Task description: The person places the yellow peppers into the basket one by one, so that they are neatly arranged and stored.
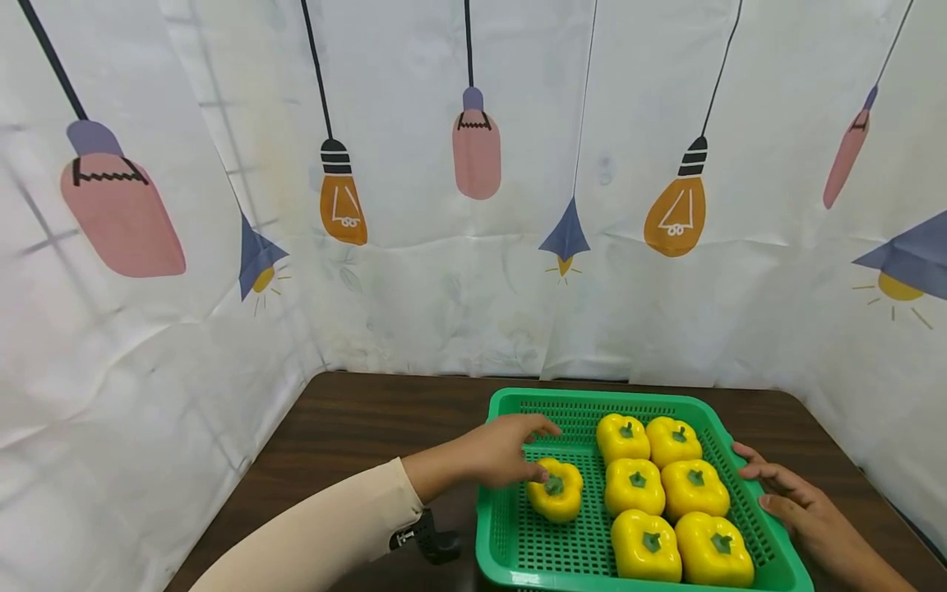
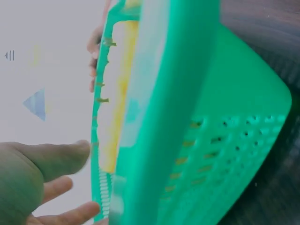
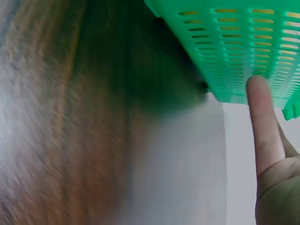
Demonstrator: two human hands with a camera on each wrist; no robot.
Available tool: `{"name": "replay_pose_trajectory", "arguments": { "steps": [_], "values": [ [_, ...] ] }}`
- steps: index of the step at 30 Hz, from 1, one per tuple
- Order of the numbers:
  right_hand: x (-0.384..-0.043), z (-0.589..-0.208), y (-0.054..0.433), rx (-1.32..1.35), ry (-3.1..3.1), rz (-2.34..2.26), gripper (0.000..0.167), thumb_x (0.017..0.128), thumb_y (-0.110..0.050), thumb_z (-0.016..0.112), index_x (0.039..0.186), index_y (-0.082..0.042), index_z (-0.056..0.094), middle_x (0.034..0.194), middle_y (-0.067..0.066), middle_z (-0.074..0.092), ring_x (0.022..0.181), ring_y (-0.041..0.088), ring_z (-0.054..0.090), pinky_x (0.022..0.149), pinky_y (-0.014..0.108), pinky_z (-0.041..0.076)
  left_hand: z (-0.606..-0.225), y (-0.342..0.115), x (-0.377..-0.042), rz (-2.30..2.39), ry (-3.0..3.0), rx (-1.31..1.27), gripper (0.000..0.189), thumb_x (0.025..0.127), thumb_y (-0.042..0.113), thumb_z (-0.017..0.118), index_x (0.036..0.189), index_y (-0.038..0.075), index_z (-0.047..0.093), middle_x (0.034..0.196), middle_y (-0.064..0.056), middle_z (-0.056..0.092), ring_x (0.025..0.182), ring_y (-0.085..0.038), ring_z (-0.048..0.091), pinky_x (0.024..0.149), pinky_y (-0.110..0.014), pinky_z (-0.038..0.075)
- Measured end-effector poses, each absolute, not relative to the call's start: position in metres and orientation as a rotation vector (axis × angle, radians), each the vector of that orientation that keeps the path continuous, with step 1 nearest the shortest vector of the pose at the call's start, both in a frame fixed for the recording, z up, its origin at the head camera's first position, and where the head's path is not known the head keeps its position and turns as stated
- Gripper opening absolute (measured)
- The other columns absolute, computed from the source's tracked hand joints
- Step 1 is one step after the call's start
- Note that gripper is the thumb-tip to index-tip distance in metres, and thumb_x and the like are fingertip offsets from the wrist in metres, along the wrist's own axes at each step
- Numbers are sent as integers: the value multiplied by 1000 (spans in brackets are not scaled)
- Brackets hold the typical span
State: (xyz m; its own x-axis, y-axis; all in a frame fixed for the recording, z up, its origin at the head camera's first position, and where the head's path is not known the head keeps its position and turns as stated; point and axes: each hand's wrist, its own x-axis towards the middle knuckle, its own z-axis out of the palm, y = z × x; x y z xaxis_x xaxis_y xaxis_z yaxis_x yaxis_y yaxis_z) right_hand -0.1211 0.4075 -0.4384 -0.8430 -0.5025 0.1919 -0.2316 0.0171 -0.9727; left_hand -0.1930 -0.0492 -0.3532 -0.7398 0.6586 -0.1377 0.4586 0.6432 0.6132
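Above the left part of a green plastic basket (image 1: 592,585), my left hand (image 1: 506,450) reaches over a lone yellow bell pepper (image 1: 564,503). Its fingers are extended and apart, with the thumb in front of the pepper's top; whether it touches cannot be told. In the left wrist view, the thumb and spread fingers of that hand (image 2: 23,183) hold nothing. Several more yellow bell peppers (image 1: 636,485) sit in two columns on the basket's right side, stems up. My right hand (image 1: 802,510) is at the basket's right rim, its straight thumb (image 3: 265,124) against the slotted wall.
The basket stands on a dark brown wooden table (image 1: 370,427). A black strap piece (image 1: 436,538) hangs at the left wrist. White curtains printed with lamps (image 1: 473,312) enclose the table at the back and both sides.
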Motion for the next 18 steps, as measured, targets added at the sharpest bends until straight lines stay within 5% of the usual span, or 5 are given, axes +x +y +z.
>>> {"name": "replay_pose_trajectory", "arguments": {
  "steps": [6, 12, 18],
  "values": [
    [-118, -427, 408, -688, 2502, -1606, 33, 107, 7, 41, 138, 5, 50, 153, -32, 34, 130, -21, 32, 87, 19, 52, -353, -73, -193, 972, 2582, 915, 48, 100, 33, 71, 144, 24, 55, 144, 9, 54, 130, -20, 55, 98, -34, 52],
    [-117, -409, 405, -628, 2856, -1189, 30, 104, -6, 61, 133, -12, 61, 149, -30, 39, 125, -16, 41, 82, 23, 55, -353, -102, -189, 945, 2691, 943, 52, 102, 42, 65, 147, 21, 52, 150, 0, 50, 129, -23, 55, 103, -45, 49],
    [-119, -380, 389, -537, 3088, -789, 48, 100, -27, 71, 145, -23, 54, 150, 1, 52, 123, 2, 52, 82, 53, 55, -350, -133, -187, 862, 2748, 935, 61, 104, 50, 57, 154, 18, 45, 157, -4, 43, 143, -26, 41, 110, -52, 42]
  ]
}}
